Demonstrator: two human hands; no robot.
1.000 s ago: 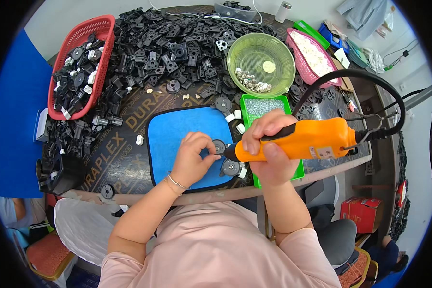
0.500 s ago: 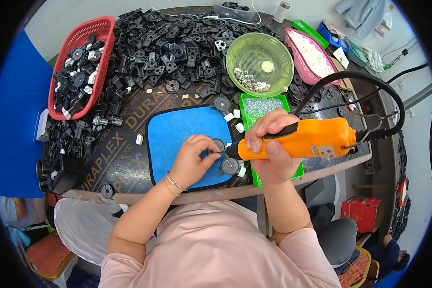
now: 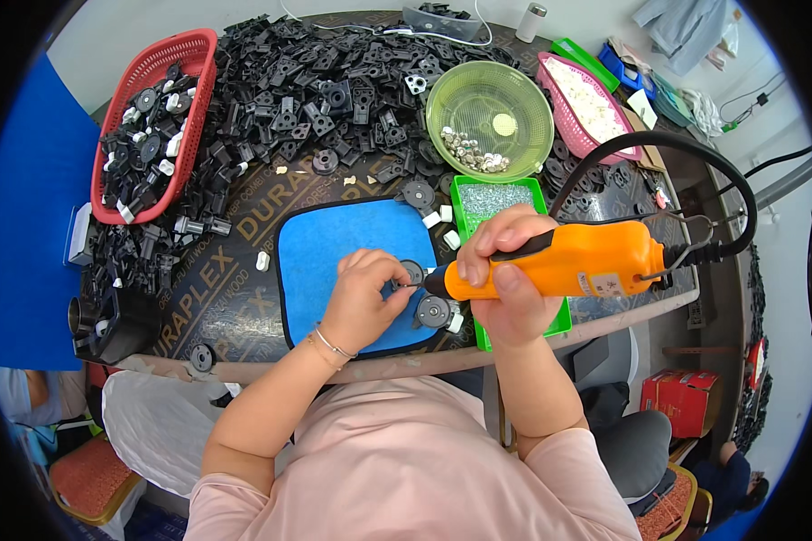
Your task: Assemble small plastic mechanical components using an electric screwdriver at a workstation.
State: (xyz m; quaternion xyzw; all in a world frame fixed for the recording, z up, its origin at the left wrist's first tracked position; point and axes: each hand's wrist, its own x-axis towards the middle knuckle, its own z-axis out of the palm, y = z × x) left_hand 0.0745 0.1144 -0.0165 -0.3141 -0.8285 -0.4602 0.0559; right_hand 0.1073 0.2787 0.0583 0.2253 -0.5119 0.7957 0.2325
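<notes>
My right hand (image 3: 505, 279) grips an orange electric screwdriver (image 3: 568, 263) with a black cable; its tip points left at a small round black plastic part (image 3: 412, 271). My left hand (image 3: 365, 298) pinches that part and holds it down on a blue mat (image 3: 334, 243). A second round black part (image 3: 433, 312) lies on the mat just below the tool's tip.
A green tray of screws (image 3: 492, 200) lies behind my right hand. Behind it are a green bowl with metal pieces (image 3: 489, 117), a pink basket (image 3: 586, 104), a big heap of black parts (image 3: 307, 90) and a red basket (image 3: 149, 126) at left.
</notes>
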